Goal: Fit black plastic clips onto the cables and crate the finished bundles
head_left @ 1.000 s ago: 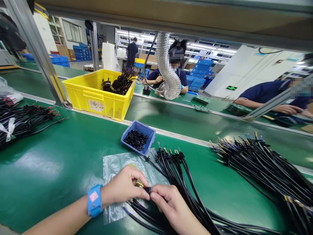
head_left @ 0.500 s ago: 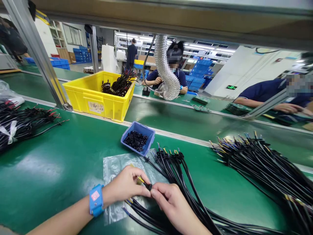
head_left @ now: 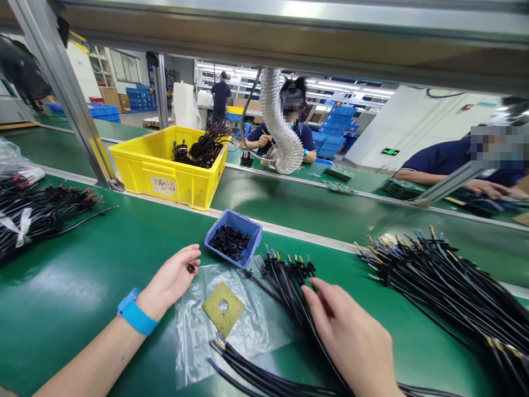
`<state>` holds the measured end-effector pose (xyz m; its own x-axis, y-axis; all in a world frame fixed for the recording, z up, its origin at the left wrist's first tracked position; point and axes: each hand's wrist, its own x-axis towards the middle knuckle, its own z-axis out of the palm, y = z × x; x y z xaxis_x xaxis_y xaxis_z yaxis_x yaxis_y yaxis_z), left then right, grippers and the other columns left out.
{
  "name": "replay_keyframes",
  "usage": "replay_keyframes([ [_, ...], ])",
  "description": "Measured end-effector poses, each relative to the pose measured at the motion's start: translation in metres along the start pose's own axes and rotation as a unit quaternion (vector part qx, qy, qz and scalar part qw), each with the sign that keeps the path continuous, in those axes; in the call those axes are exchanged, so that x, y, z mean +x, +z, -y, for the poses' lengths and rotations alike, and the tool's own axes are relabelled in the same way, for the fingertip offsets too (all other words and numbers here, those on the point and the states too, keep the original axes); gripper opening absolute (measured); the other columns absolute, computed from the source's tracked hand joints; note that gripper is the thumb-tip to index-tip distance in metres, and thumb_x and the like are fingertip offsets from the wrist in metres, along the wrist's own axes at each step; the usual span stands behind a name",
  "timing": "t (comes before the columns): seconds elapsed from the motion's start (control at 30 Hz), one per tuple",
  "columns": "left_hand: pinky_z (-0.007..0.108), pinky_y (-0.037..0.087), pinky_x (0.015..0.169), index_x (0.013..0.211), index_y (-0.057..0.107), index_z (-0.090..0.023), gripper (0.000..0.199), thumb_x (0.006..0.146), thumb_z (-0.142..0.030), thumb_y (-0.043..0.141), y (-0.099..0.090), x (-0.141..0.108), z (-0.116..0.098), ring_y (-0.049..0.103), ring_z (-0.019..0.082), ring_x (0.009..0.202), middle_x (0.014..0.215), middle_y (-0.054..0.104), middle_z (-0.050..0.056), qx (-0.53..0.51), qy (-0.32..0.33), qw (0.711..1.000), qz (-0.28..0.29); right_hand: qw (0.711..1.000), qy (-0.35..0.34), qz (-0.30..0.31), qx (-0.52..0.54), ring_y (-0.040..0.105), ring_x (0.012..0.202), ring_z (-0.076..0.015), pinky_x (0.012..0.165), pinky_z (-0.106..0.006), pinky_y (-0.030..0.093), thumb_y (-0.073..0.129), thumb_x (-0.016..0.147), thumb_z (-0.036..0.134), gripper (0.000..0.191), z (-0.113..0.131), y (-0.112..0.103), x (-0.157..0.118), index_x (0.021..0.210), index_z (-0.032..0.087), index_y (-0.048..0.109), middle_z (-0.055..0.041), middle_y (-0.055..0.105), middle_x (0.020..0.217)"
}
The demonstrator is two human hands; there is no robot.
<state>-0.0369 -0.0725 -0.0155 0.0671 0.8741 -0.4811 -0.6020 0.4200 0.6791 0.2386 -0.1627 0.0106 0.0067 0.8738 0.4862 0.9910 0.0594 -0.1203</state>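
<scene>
Left hand (head_left: 173, 279) holds a black piece (head_left: 190, 268); right hand (head_left: 351, 325), grip unclear, meets probably springy cables (head_left: 286, 284), best pinched near their ends.

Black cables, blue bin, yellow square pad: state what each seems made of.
Black cables: probably rubber or plastic sheathing, slightly shiny, with soft highlights along smooth bends. Blue bin: likely moulded plastic, satin, with uniform colour and a rounded rim. Yellow square pad: perhaps sponge, matt, mottled.

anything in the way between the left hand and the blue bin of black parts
Nothing visible: the left hand is just beside the blue bin, whose open top shows the black parts. The clear bag lies flat, nearer the wearer.
</scene>
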Motion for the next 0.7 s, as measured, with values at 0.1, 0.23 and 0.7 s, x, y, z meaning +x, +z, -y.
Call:
replay_keyframes([
  [0.1,0.016,0.046,0.055,0.085,0.058,-0.01,0.022,0.074,0.005,0.046,0.005,-0.003,0.002,0.055,0.007,0.06,0.072,0.057,0.003,-0.057,-0.016,0.998,0.008,0.965,-0.171,0.116,0.162,0.062,0.067,-0.0144,0.062,-0.021,0.046,0.044,0.089,0.025,0.019,0.034,0.005,-0.02,0.088,0.019,0.062,-0.0035,0.065,0.076],
  [0.23,0.019,0.051,0.073,0.082,0.058,-0.009,0.036,0.066,0.016,0.037,0.007,-0.007,0.002,0.062,0.01,0.074,0.079,0.06,0.005,-0.073,-0.011,0.997,0.026,0.901,-0.219,0.322,0.19,0.061,0.072,-0.0189,0.061,-0.023,0.046,0.069,0.071,0.027,0.021,0.063,0.023,-0.042,0.089,0.019,0.062,-0.0044,0.065,0.082],
  [0.7,0.025,0.049,0.075,0.099,0.05,-0.014,0.032,0.072,-0.013,0.067,0.01,-0.019,0.01,0.064,0.017,0.085,0.096,0.066,0.009,0.122,0.033,0.98,0.155,0.914,-0.008,0.228,0.336,0.06,0.063,-0.0143,0.058,-0.021,0.047,0.046,0.087,0.03,0.016,0.051,0.037,-0.032,0.093,0.02,0.057,-0.001,0.063,0.072],
])
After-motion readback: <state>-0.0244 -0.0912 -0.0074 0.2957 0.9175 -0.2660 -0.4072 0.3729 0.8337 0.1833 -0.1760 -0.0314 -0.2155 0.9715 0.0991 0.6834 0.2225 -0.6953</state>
